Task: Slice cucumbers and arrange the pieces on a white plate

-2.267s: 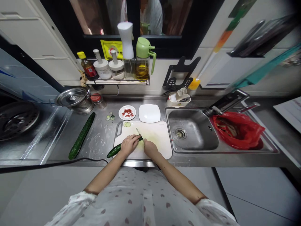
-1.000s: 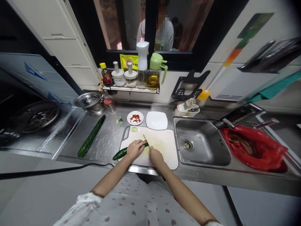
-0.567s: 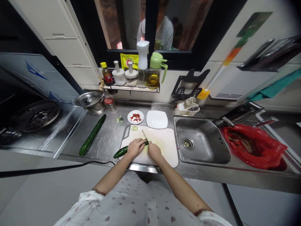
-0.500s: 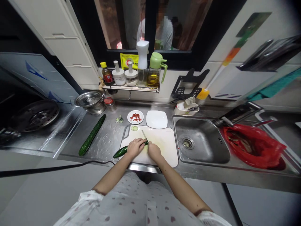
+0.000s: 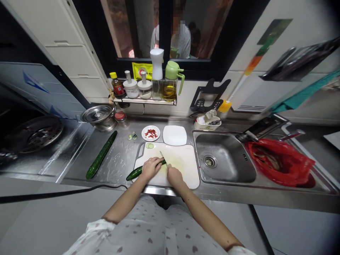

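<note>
My left hand [image 5: 151,168] is closed over a dark green cucumber [image 5: 134,173] that lies slanted across the white cutting board [image 5: 187,166]. The cucumber's left end reaches past the board's edge. In my right hand [image 5: 174,175] is a knife [image 5: 163,156], its narrow blade pointing away from me at the cucumber's right end. Pale cucumber slices [image 5: 149,145] lie at the board's far left corner. A second, whole cucumber [image 5: 101,154] rests on the steel counter to the left.
Behind the board stand a small plate [image 5: 147,137] of chopped red pieces and a white square plate [image 5: 174,135]. Cucumber scraps [image 5: 132,136] lie farther left. To the right are a sink [image 5: 225,177] and a red plastic bag [image 5: 281,164]. A seasoning shelf [image 5: 148,101] hangs above.
My right hand has dropped slightly towards me, and more of the knife blade shows beside the cucumber's end. The left hand keeps its hold. The whole view has shifted a little.
</note>
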Demonstrator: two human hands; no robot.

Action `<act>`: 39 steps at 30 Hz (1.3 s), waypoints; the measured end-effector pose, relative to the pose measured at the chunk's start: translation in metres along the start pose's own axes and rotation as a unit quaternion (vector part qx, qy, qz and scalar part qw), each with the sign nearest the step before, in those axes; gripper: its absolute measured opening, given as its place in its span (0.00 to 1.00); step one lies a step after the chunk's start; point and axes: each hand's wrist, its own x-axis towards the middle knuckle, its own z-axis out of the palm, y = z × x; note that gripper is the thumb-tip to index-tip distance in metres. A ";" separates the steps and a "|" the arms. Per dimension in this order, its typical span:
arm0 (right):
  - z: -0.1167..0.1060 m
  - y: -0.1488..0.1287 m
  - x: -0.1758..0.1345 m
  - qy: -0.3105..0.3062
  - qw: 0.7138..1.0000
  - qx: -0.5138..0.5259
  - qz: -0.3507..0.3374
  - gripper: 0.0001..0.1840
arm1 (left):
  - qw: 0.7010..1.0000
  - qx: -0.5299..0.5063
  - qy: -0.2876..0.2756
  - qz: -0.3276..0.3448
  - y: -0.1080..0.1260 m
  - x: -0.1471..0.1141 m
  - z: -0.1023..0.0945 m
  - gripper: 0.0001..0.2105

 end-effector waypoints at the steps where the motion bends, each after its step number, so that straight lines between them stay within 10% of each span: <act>1: 0.000 0.000 0.000 0.002 1.000 0.002 -0.001 0.17 | 1.000 0.000 0.001 0.001 0.000 0.000 0.000 0.16; 19: -0.016 0.014 0.001 0.000 1.000 0.004 -0.030 0.17 | 0.996 -0.058 0.003 -0.070 0.002 0.003 -0.005 0.19; 28: -0.025 0.039 -0.003 0.115 0.988 -0.104 -0.028 0.19 | 0.974 -0.120 0.167 -0.097 0.000 0.019 -0.024 0.19; 39: -0.018 0.050 -0.007 0.186 0.972 -0.117 -0.088 0.22 | 0.998 -0.033 -0.042 -0.040 0.012 0.041 -0.039 0.17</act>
